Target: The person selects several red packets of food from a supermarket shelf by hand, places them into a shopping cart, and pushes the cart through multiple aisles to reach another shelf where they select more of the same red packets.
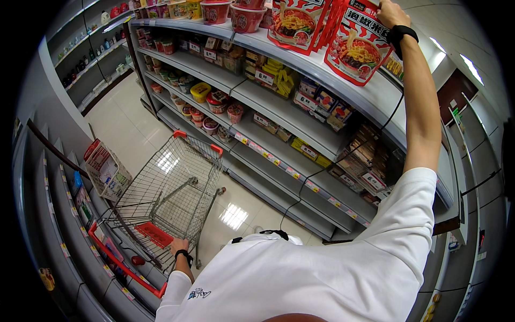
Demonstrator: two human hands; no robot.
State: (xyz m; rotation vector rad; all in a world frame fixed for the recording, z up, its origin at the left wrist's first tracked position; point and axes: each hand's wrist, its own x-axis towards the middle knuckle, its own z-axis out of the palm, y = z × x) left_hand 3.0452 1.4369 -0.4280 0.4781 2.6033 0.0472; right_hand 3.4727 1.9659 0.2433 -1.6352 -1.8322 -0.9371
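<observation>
My right hand [395,15] is raised to the top shelf, its fingers closed on the upper edge of a red noodle pouch [358,47] with a picture of noodles on it. The pouch hangs upright just in front of the shelf, next to similar red pouches [294,24]. Low on the left, my left hand [180,246] is closed on the side rim of a wire shopping cart [170,177] near its red child-seat flap [154,234]. The cart basket holds no goods that I can see. Black bands circle both wrists.
A long grey shelf unit [300,177] with cup noodles and boxed packs runs along the right. Red noodle tubs [248,19] stand on its top. A cream plastic basket [109,174] sits beyond the cart, beside the left shelves [59,214]. A dark cable [343,160] crosses the shelf fronts.
</observation>
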